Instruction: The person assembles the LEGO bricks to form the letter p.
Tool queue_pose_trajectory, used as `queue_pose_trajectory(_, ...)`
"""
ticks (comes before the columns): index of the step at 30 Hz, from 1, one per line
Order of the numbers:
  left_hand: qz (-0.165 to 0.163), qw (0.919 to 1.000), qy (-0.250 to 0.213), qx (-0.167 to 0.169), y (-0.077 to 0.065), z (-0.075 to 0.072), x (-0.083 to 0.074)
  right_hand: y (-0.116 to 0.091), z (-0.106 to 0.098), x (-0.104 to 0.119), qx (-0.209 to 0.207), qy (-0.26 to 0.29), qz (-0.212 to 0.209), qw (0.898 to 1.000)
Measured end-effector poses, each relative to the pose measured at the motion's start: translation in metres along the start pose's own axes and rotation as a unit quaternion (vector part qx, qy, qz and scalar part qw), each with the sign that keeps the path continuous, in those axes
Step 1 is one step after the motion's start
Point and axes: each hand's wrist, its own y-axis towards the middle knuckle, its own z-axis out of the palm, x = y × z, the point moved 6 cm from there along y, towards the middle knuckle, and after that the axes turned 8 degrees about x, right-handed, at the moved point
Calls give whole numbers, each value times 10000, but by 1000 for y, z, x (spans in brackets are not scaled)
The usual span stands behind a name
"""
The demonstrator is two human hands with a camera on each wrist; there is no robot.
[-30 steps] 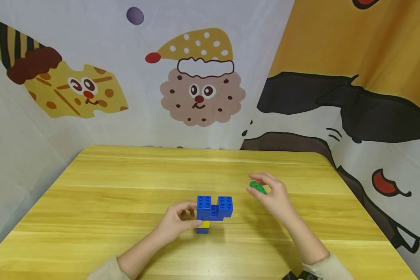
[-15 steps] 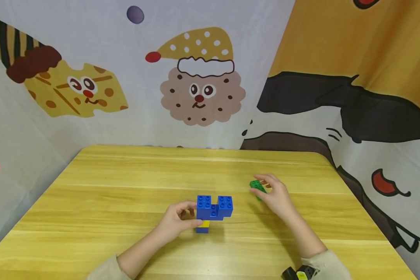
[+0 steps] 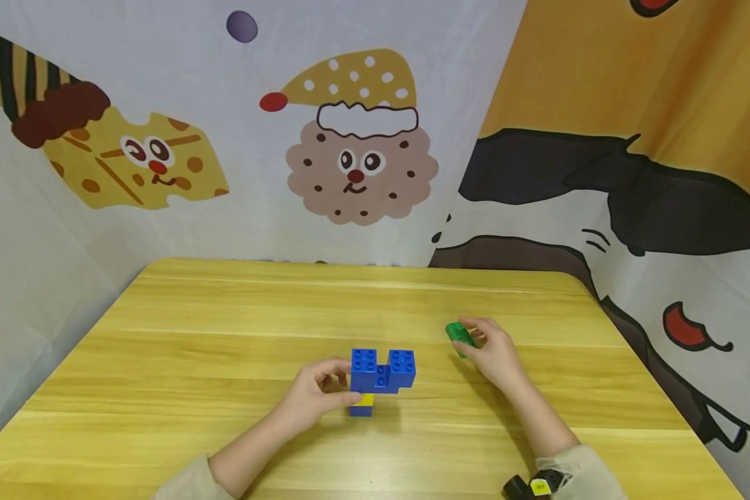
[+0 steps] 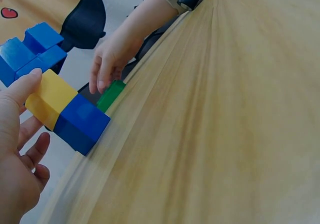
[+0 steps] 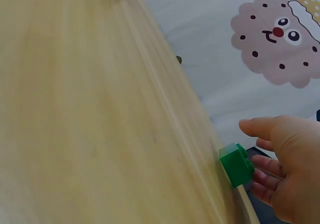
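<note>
Head view: left hand [image 3: 312,392] is pinching a block stack at its yellow block [image 3: 366,401], thumb on the near side, finger behind. Stack is standing upright on the wooden table [image 3: 225,312], lower blue block [image 3: 361,411] underneath, upper blue blocks [image 3: 364,378] on top and jutting out to the right past the base.

Right hand [image 3: 492,353] is hovering by the green block [image 3: 456,333], not pinching it; right wrist view is showing the thumb well apart from the fingers, fingers loosely bent just beside the studs. Can't tell if any fingertip is touching. Green block is sitting on the table, right of the stack and farther from the person, apart from it.

Risks, my judgement: stack is looking top-heavy and lopsided, so it could be tipping right if the left hand lets go or slips. Thumb is pressing near the yellow/blue joint, so squeezing or twisting there could be prying the blocks apart. Right fingers are hanging close enough that a careless brush could be nudging or toppling the green block.
</note>
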Motion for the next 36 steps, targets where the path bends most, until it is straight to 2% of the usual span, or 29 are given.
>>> queue_pose_trajectory(14,119,9999,9,16,0,0,-1,-1,4,-8,77,78,180,9998)
queue_pose_trajectory(23,-82,10000,39,19,0,0,1,-1,5,-11,76,-13,330,9994)
queue_pose_trajectory(36,0,10000,58,18,0,0,0,-3,5,-13,50,155,368,9992)
